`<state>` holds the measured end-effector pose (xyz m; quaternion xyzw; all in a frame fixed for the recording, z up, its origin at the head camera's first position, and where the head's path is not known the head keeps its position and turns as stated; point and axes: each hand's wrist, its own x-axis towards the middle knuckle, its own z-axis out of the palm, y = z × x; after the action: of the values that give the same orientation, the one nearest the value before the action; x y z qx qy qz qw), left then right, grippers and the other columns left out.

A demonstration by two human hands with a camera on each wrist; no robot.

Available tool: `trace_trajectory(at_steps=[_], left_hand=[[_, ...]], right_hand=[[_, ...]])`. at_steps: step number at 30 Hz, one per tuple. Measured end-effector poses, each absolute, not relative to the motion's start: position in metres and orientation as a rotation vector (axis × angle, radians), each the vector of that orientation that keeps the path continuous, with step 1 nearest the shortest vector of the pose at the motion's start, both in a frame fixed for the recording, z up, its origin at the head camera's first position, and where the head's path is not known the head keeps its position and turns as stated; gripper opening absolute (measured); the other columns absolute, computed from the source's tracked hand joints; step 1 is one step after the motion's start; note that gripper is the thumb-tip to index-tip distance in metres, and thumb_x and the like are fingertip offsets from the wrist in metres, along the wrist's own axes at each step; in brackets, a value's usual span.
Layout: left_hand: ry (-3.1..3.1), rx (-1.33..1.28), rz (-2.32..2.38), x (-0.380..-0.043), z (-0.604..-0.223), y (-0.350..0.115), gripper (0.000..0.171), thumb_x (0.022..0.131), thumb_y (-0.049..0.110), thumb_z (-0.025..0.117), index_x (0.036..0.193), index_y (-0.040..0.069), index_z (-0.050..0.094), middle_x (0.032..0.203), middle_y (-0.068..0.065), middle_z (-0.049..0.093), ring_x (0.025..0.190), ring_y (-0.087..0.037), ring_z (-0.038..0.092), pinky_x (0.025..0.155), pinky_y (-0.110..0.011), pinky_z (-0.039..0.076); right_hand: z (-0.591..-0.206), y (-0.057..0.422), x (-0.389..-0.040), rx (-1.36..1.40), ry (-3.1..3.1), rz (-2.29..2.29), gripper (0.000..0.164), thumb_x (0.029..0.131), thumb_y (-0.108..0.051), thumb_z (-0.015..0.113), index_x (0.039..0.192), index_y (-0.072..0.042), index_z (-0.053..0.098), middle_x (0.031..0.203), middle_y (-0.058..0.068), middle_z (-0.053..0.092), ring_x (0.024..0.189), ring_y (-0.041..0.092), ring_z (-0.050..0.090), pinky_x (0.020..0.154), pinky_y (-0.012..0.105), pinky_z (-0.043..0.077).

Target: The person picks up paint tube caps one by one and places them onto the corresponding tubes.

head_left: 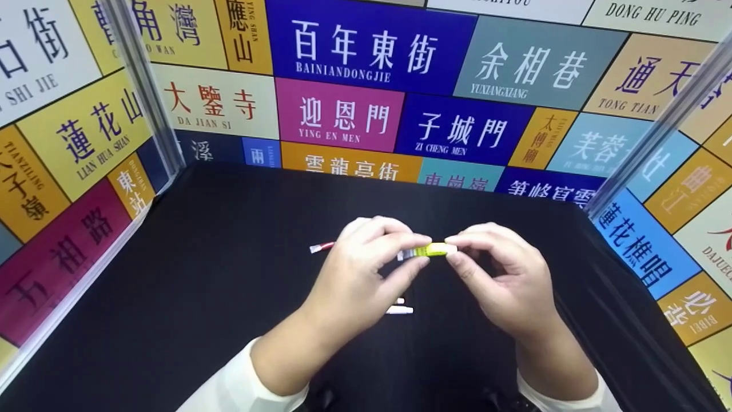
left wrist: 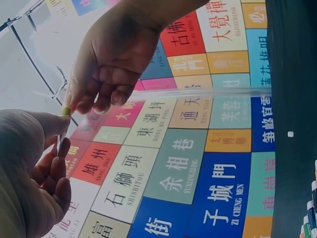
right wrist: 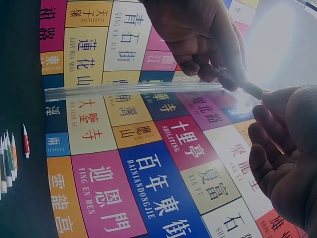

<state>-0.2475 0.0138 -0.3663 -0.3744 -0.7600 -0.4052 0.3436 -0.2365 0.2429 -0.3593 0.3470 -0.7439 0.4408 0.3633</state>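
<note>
Above the black table, my left hand (head_left: 366,269) and right hand (head_left: 506,274) meet at a short, slim yellow thing (head_left: 433,250) with a whitish right end and a grey-and-white left part. The thumb and forefinger of my left hand pinch its left part. At the whitish end, my right thumb and forefinger pinch it from the other side. Its exact kind I cannot tell. Both wrist views show the two hands end to end, with little of the thing visible between the fingertips.
On the black tabletop (head_left: 240,274) lie several slim white-ended pens (right wrist: 9,158), mostly hidden by my left hand in the head view. A red-and-white pen (right wrist: 26,141) lies apart from them. A small white piece (left wrist: 290,134) sits elsewhere. Colourful sign-printed panels (head_left: 343,117) surround the table.
</note>
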Motion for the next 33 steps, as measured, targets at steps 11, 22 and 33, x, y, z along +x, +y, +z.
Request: trace_trajectory(at_steps=[11, 22, 33], left_hand=[[-2.043, -0.869, -1.054, -0.269, -0.373, 0.008, 0.026, 0.096, 0.029, 0.082, 0.120, 0.019, 0.082, 0.109, 0.005, 0.077, 0.107, -0.013, 0.068, 0.099, -0.032, 0.052], [-2.227, -0.667, -1.043, -0.313, -0.398, 0.000, 0.023, 0.095, 0.027, 0.084, 0.117, 0.020, 0.083, 0.110, 0.004, 0.079, 0.107, -0.019, 0.070, 0.096, -0.036, 0.055], [-2.483, -0.546, -1.018, -0.351, -0.430, -0.013, 0.017, 0.097, 0.023, 0.080, 0.113, 0.020, 0.084, 0.113, -0.002, 0.080, 0.110, -0.027, 0.072, 0.104, -0.043, 0.055]], right_hand=[[-0.361, 0.250, -0.250, 0.790, -1.984, 1.156, 0.031, 0.083, 0.015, 0.080, 0.109, -0.003, 0.082, 0.095, 0.009, 0.076, 0.084, 0.010, 0.066, 0.076, 0.017, 0.055], [-0.377, 0.272, -0.283, 0.546, -2.075, 1.217, 0.022, 0.093, 0.000, 0.079, 0.112, -0.009, 0.083, 0.103, 0.000, 0.077, 0.081, 0.009, 0.068, 0.071, 0.017, 0.056], [-0.396, 0.294, -0.317, 0.338, -2.169, 1.270, 0.016, 0.097, -0.012, 0.079, 0.113, -0.013, 0.083, 0.103, -0.006, 0.077, 0.084, 0.007, 0.070, 0.074, 0.015, 0.055]])
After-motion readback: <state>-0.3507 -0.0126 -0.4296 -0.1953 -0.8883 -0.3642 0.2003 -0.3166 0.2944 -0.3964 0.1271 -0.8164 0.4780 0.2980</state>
